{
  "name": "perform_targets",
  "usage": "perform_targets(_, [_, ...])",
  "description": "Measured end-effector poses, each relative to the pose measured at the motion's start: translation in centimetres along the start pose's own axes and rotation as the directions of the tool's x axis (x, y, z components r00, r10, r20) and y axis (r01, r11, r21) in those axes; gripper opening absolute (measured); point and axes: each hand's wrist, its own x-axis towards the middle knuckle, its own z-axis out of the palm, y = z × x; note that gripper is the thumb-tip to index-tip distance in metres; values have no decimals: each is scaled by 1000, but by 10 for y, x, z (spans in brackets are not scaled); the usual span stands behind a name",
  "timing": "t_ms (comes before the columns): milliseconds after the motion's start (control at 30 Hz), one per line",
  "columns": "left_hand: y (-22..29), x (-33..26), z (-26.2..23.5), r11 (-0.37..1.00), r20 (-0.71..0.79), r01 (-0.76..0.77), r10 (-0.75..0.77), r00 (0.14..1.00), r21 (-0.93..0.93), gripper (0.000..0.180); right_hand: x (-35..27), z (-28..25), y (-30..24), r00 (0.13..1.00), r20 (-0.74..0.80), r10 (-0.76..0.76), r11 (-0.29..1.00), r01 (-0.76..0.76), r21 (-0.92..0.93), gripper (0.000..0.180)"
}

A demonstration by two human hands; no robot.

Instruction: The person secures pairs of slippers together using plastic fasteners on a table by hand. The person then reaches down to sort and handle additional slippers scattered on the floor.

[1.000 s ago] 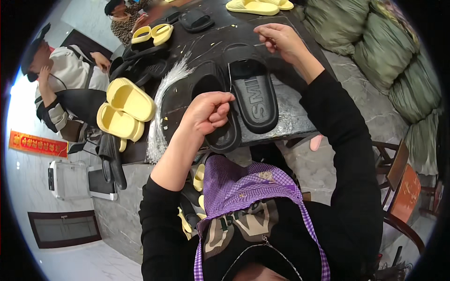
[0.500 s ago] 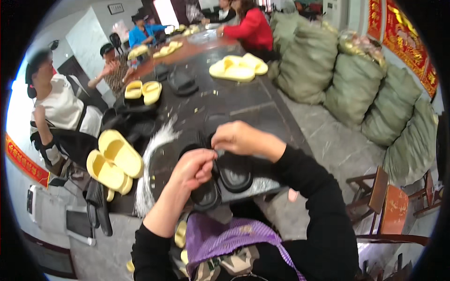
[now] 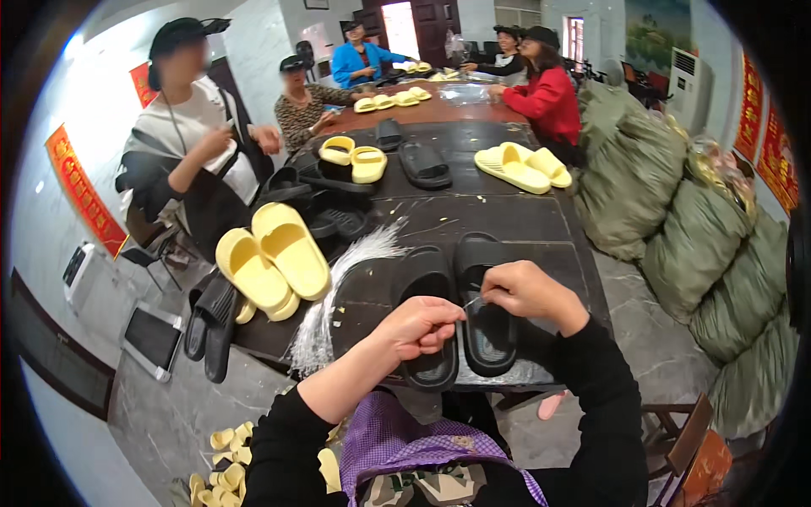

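A pair of black slippers, the left slipper and the right slipper, lies side by side at the near end of the dark table. Over them, my left hand is closed in a pinch. My right hand, slightly higher, also pinches with bent fingers. Between the fingertips a thin pale strand shows faintly; its full run is too fine to follow. Left of the slippers, a bundle of white strands spreads along the table. Beyond it lies a pair of yellow slippers.
More black slippers overhang the table's left edge. Farther up the table are yellow slippers and a black slipper. Stuffed green sacks line the right side. Several people sit or stand around the table.
The view has tilted up, showing more of the far table. My fingertips, nearly touching before, are now slightly apart, and both hands stay pinched over the black slippers.
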Motion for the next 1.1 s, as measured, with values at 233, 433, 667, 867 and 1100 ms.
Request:
perform_targets(233, [-4,3,3,998,36,58,-58,998,-9,12,0,-7,-7,999,-25,-21,986,17,-166,8])
perform_targets(433, [-12,1,5,994,49,104,-103,994,-24,12,-2,-6,-9,999,-39,-34,972,24,-235,7])
perform_targets(667, [-20,9,11,992,-6,110,-111,994,-56,12,-8,16,11,996,-81,-42,933,10,-359,4])
perform_targets(867, [-22,35,10,981,-104,154,-167,981,-121,9,-7,10,22,985,-158,-69,983,41,-177,26])
perform_targets(1100, [-16,44,14,984,-103,54,-73,992,-172,9,7,-5,67,861,-364,357,930,-288,231,20])
